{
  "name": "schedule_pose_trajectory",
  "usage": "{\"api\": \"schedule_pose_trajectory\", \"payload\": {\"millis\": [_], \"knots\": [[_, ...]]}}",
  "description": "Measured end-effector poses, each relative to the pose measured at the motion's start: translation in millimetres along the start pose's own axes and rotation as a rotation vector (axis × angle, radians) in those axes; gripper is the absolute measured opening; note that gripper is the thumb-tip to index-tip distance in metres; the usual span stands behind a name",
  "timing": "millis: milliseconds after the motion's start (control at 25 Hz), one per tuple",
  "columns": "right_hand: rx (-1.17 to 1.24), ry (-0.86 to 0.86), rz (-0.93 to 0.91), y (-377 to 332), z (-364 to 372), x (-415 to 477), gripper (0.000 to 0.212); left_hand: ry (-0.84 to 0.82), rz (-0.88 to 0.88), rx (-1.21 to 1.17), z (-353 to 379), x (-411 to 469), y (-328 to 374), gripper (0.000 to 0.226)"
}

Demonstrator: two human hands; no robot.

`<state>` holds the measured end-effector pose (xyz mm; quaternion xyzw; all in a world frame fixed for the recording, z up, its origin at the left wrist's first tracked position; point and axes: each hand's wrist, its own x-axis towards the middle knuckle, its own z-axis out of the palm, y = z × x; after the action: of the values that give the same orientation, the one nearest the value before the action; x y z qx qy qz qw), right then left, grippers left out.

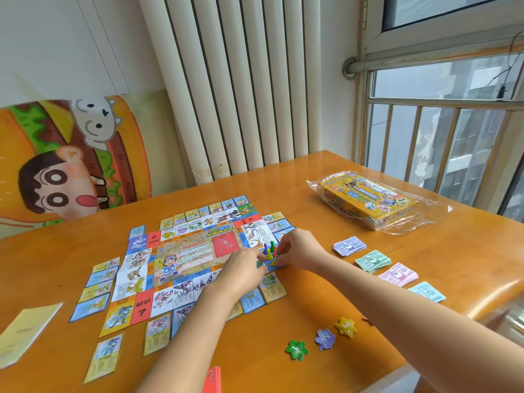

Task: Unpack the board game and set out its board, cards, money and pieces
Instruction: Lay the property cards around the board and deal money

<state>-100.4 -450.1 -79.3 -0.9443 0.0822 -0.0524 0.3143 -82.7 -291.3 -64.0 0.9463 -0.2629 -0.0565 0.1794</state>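
Wooden table (312,171) bears board (184,251), cards (102,272), money (373,260), tokens (325,338), box (368,199).

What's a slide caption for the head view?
Left hand and right hand meet beside the pawns on the board; cards ring it, money stacks and star tokens alongside.

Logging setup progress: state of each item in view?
board, unfolded, lying flat.
pawns, upright on board's corner.
cards, face up around board.
money, four stacks in a row, off board.
star tokens, three piles.
box, lying flat in plastic wrap.
left hand, fingers on board by pawns.
right hand, fingertips at pawns; grip unclear.
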Motion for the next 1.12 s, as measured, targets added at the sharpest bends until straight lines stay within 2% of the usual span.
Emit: {"api": "schedule_pose_trajectory", "payload": {"millis": [320, 440, 560, 720, 880, 1040, 1120], "knots": [[-0.026, -0.001, 0.071, -0.7, 4.3, -0.3, 0.021, 0.007, 0.014, -0.023, -1.5, -2.1, 3.4, 0.03], [-0.017, -0.044, 0.041, 1.5, -22.3, -7.2, 0.023, 0.03, 0.035, -0.043, -7.0, -7.9, 8.1, 0.031], [-0.151, -0.154, 0.007, 13.8, -72.8, -16.2, 0.03, 0.048, 0.103, -0.096, -7.4, -13.6, 18.1, 0.032], [-0.402, -0.203, 0.138, 46.5, -115.2, -19.4, 0.037, 0.011, 0.226, -0.139, 3.9, -19.3, 47.9, 0.033], [-0.511, -0.18, 0.285, 66.8, -104.1, -19.5, 0.032, -0.058, 0.224, -0.106, 19.2, -14.0, 69.1, 0.034], [-0.563, -0.156, 0.271, 67.0, -82.6, -15.3, 0.039, -0.1, 0.136, -0.054, 33.5, -11.9, 73.8, 0.035], [-0.568, -0.179, 0.217, 57.5, -73.1, -19.1, 0.031, -0.094, 0.118, -0.059, 34.7, -13.9, 73.0, 0.034]]}}
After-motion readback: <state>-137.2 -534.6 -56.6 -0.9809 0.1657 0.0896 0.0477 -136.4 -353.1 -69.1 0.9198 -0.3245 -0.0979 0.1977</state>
